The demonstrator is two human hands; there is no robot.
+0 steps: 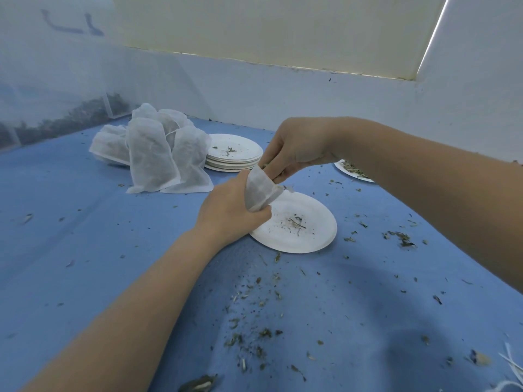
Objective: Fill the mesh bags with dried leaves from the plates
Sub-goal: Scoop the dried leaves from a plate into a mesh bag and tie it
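Your left hand (229, 213) grips the mesh bag (259, 190) upright above the nearly bare plate (308, 239) on the blue desk (85, 250). Your right hand (297, 145), wrist bent downward, pinches dried leaves (266, 166) at the bag's mouth. Filled bags (158, 157) stand beside stacked plates (235, 154).

Blue table (85, 227): plates (233, 154), bags (152, 157), crumbs (249, 335)

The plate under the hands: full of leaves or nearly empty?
Nearly empty: the plate holds only a few crumbs and stems near its middle, with bare white around them.
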